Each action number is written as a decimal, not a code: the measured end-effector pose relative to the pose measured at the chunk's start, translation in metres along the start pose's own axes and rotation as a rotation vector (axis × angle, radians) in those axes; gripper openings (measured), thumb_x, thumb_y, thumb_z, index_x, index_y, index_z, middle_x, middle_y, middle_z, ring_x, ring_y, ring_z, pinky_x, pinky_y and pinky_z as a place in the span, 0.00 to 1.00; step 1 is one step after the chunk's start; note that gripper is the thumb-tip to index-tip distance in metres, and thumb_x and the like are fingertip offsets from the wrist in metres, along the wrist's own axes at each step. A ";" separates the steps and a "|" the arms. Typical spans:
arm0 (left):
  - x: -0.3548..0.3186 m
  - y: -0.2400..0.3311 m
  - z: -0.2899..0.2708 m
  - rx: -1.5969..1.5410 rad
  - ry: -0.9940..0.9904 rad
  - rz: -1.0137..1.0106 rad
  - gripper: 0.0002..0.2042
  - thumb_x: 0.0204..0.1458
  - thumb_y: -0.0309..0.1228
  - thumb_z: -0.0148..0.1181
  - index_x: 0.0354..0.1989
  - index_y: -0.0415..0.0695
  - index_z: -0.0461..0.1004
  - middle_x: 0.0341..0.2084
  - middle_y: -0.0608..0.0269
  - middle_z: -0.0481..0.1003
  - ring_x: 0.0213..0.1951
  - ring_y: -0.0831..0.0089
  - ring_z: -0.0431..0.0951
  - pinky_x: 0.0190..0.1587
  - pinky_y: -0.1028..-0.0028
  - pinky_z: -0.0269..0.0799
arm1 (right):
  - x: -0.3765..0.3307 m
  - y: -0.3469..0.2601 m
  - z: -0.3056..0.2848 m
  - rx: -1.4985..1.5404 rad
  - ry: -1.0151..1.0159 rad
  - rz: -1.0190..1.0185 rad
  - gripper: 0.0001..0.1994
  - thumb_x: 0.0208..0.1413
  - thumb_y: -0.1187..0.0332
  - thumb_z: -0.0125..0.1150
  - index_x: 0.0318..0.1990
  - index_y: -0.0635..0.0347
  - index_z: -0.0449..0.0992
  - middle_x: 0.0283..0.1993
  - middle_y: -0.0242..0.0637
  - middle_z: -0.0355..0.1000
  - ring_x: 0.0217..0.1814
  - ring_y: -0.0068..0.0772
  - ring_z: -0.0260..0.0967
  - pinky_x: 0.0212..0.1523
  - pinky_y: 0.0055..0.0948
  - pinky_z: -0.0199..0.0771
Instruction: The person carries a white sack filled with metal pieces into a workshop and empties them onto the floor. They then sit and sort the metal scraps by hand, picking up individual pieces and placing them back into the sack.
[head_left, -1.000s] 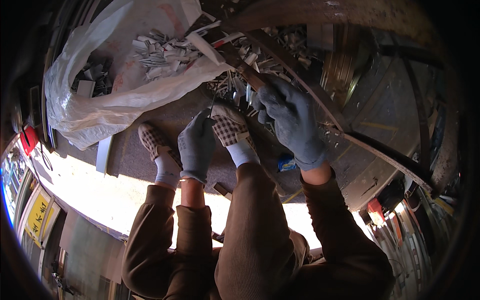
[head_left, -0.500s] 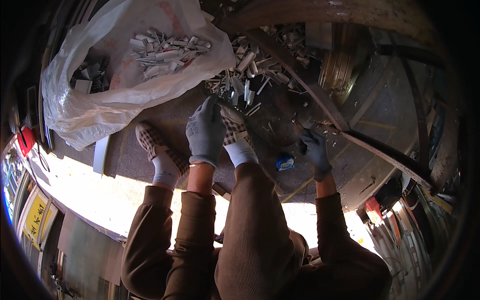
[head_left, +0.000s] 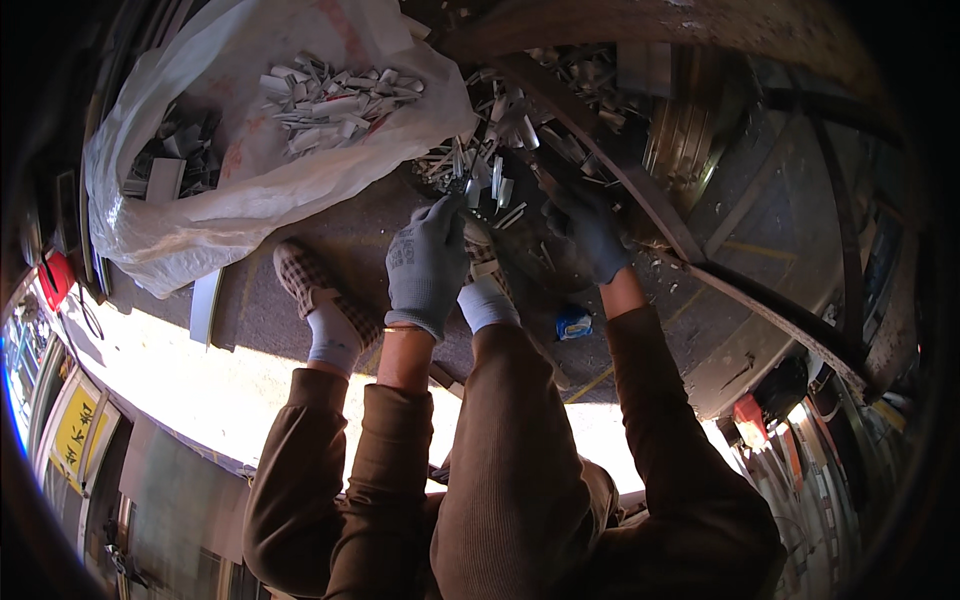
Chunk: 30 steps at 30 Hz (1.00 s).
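Observation:
My left hand, in a grey work glove, is closed just beyond my knee, above the toe of my checked right shoe. Whatever its fingers pinch is hidden. To its right, my gloved right hand is closed around a slim brown-handled tool. The tool points up and left toward a heap of metal offcuts; its head is too dark to make out. Short silvery strips lie loose on the floor beyond both hands.
A large white plastic sack lies open at the upper left with metal scraps inside. A rusty metal frame slants across the right side. A small blue-and-white object rests on the floor below my right hand.
My right hand has moved up and left with the tool, closer to the offcuts. My left hand has shifted slightly right.

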<state>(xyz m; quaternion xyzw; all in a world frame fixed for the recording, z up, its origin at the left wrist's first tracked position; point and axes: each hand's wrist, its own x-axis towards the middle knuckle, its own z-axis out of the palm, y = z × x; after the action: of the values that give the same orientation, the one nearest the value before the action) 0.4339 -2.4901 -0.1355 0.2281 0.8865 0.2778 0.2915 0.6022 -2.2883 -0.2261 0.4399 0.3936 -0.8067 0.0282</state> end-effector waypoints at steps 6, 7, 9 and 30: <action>-0.009 0.006 -0.002 -0.030 0.028 -0.024 0.15 0.63 0.31 0.53 0.56 0.50 0.77 0.43 0.50 0.79 0.40 0.47 0.82 0.42 0.54 0.77 | 0.004 0.000 -0.002 -0.003 0.053 0.056 0.08 0.69 0.64 0.58 0.47 0.57 0.77 0.35 0.31 0.77 0.30 0.19 0.72 0.30 0.22 0.69; -0.009 0.007 -0.002 -0.049 0.047 -0.011 0.15 0.63 0.31 0.53 0.57 0.50 0.77 0.42 0.50 0.79 0.40 0.47 0.82 0.42 0.54 0.77 | 0.003 0.001 -0.002 -0.004 0.056 0.055 0.08 0.69 0.64 0.58 0.47 0.57 0.77 0.35 0.31 0.77 0.30 0.19 0.72 0.30 0.22 0.69; -0.009 0.009 0.002 -0.055 0.074 0.011 0.15 0.63 0.30 0.53 0.57 0.50 0.77 0.42 0.51 0.80 0.39 0.47 0.82 0.42 0.54 0.77 | 0.002 0.000 -0.002 -0.007 0.061 0.050 0.08 0.68 0.64 0.59 0.47 0.57 0.77 0.35 0.31 0.77 0.29 0.19 0.72 0.30 0.22 0.69; -0.029 0.009 -0.019 -0.020 -0.052 0.040 0.12 0.62 0.31 0.57 0.52 0.46 0.80 0.38 0.47 0.81 0.39 0.47 0.82 0.40 0.57 0.77 | -0.018 0.025 -0.006 -0.041 0.131 0.070 0.05 0.68 0.65 0.58 0.43 0.53 0.77 0.35 0.31 0.74 0.28 0.20 0.66 0.30 0.21 0.65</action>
<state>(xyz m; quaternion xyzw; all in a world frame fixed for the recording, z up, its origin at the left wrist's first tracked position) 0.4446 -2.5067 -0.1057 0.2499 0.8711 0.2862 0.3111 0.6271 -2.3070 -0.2303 0.5045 0.3953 -0.7666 0.0396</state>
